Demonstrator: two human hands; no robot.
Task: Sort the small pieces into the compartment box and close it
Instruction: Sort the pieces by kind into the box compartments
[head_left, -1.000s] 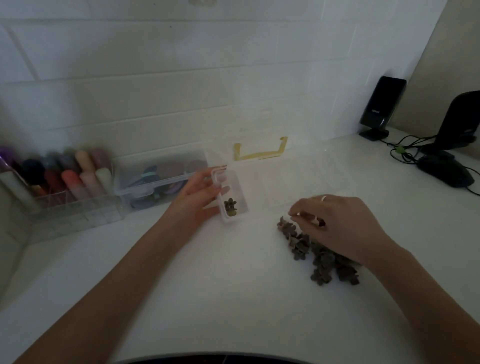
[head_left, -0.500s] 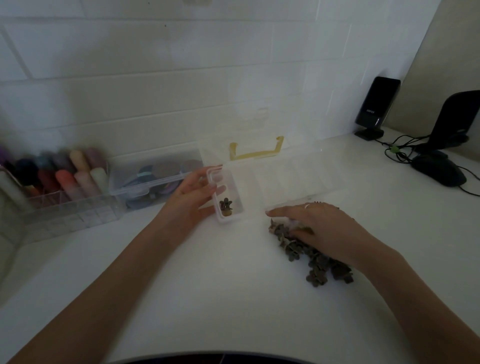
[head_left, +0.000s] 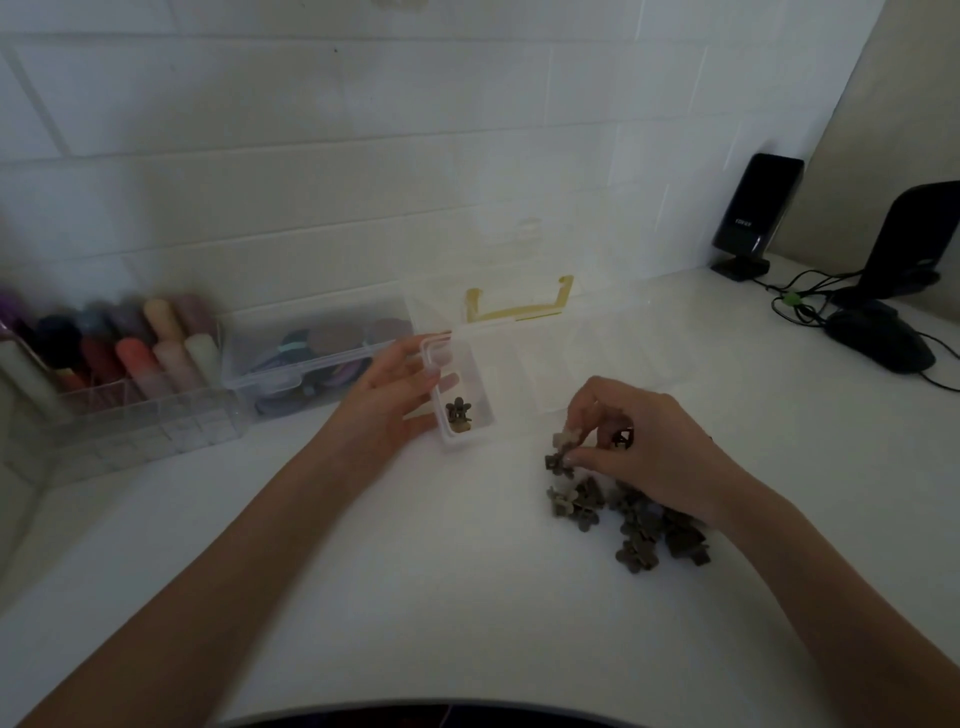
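Since half a second ago the right hand has lifted off the pile of small pieces at centre right of the frame; earlier it lay flat over them, and now its thumb and fingers are pinching one pale piece just above the pile's left edge. The left hand has hardly moved: fingers spread, it rests against the left wall of the small clear tray at the centre, thumb tip over its rim. A few dark pieces lie in the near end of that tray, as before. Behind it the clear compartment box with a yellow handle stands open on the white table.

A black speaker in the upper right carries a small white label, too blurred to read. No other writing is legible. At left a clear bin sits beside a rack of coloured rolls.
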